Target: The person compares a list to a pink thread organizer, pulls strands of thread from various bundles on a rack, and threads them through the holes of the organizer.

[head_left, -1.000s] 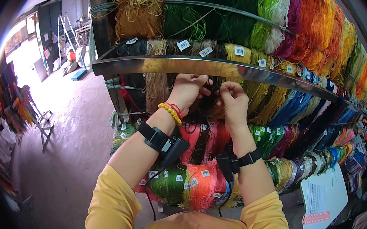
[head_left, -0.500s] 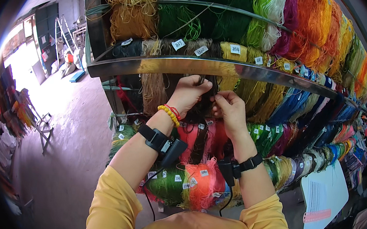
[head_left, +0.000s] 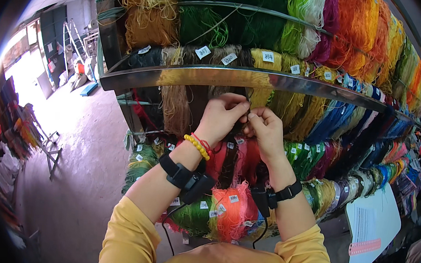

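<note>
Both hands are raised just under a shiny metal bar (head_left: 215,75), in front of hanging skeins of thread. My left hand (head_left: 224,113) is closed, its thumb and fingers pinching dark brown thread. Right beside it, my right hand (head_left: 266,126) pinches at the same dark strands, thumb against forefinger; the exact grip is partly hidden. The two hands nearly touch at the fingertips. A yellow skein (head_left: 261,97) hangs just behind the right fingers, and a tan skein (head_left: 175,108) hangs left of my left hand. Small paper tags mark many of the skeins.
Green and orange skeins (head_left: 228,211) bulge from a lower row beneath my forearms. A white board with a printed sheet (head_left: 374,228) leans at the lower right. Over the floor at left stands another thread rack (head_left: 25,125); a stepladder (head_left: 73,39) is farther back.
My left hand has moved slightly right and down, turning so its fingertips meet those of my right hand. My right hand has shifted only a little.
</note>
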Demonstrator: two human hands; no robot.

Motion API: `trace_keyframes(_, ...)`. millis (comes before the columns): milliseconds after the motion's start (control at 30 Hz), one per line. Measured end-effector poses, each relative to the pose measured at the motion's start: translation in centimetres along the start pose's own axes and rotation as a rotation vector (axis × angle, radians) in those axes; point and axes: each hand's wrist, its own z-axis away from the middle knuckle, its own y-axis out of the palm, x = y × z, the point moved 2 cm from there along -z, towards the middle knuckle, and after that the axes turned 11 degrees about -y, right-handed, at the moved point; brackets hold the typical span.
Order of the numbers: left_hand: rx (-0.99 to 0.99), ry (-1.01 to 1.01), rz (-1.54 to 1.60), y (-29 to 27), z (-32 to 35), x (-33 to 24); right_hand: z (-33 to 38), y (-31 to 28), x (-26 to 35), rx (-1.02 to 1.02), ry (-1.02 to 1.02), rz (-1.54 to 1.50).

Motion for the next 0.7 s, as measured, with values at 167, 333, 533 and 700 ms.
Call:
trace_keyframes(167,0.193,-0.298,0.217,0.1,0.3,0.2,0.4,0.1,0.1,0.022,0.029,0.02)
trace_keyframes(333,0.172,-0.327,0.243,-0.2,0.4,0.6,0.6,0.2,0.0,0.041,0.031,0.034)
trace_keyframes(533,0.149,-0.332,0.257,0.1,0.5,0.8,0.9,0.3,0.0,-0.001,0.004,0.01)
trace_keyframes(700,0.13,-0.378,0.451,0.0,0.4,1.0,0.9,-0.2,-0.4,-0.052,0.004,-0.03)
